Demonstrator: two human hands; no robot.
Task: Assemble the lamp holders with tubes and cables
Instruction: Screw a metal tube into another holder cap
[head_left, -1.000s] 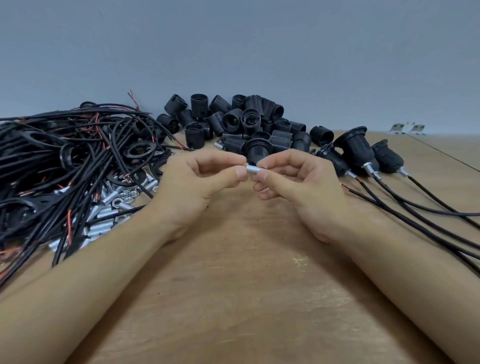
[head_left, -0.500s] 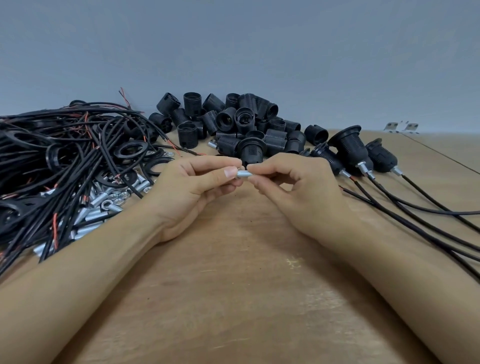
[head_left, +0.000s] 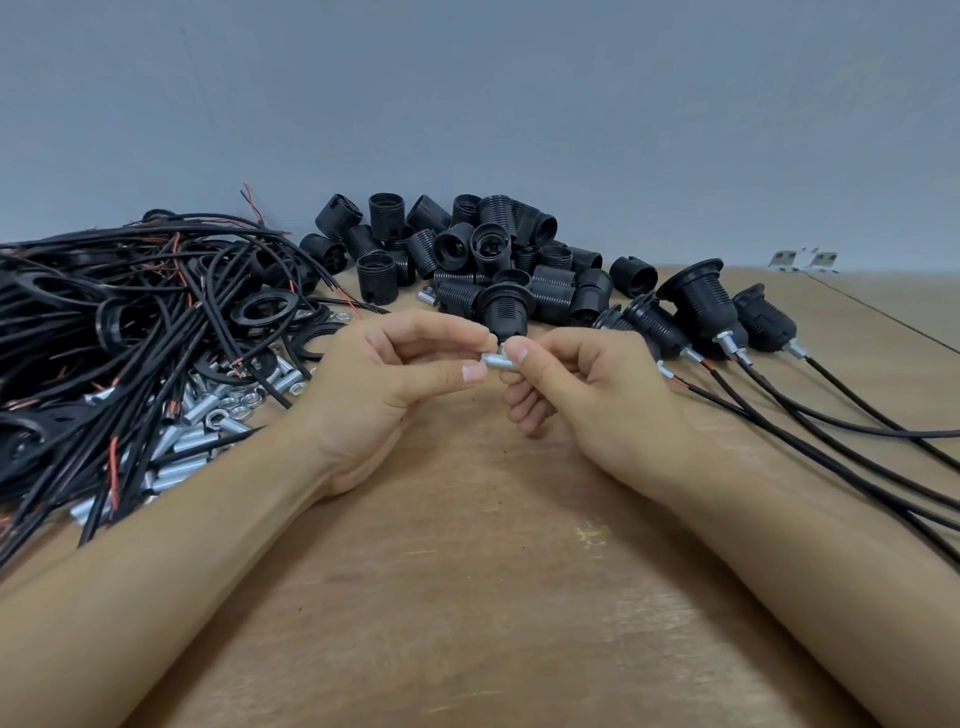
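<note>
A short silver metal tube (head_left: 497, 361) is held level above the wooden table (head_left: 467, 597), between both hands. My left hand (head_left: 384, 395) pinches its left end with thumb and fingertips. My right hand (head_left: 582, 395) pinches its right end, which the fingers hide. Behind the hands lies a pile of black threaded lamp holders (head_left: 483, 260). A tangle of black cables (head_left: 130, 322) with red wire ends fills the left side. Loose silver tubes and nuts (head_left: 208, 415) lie under it.
Assembled lamp holders with tubes and cables (head_left: 701, 312) lie at the right, their black cables trailing toward the right edge. Black rings (head_left: 270, 309) sit among the cables on the left. Two small metal brackets (head_left: 802, 260) lie at the far right by the grey wall.
Both hands stay together on the tube and have shifted slightly; the thumbs have moved a little along it. The view has tilted a bit.
</note>
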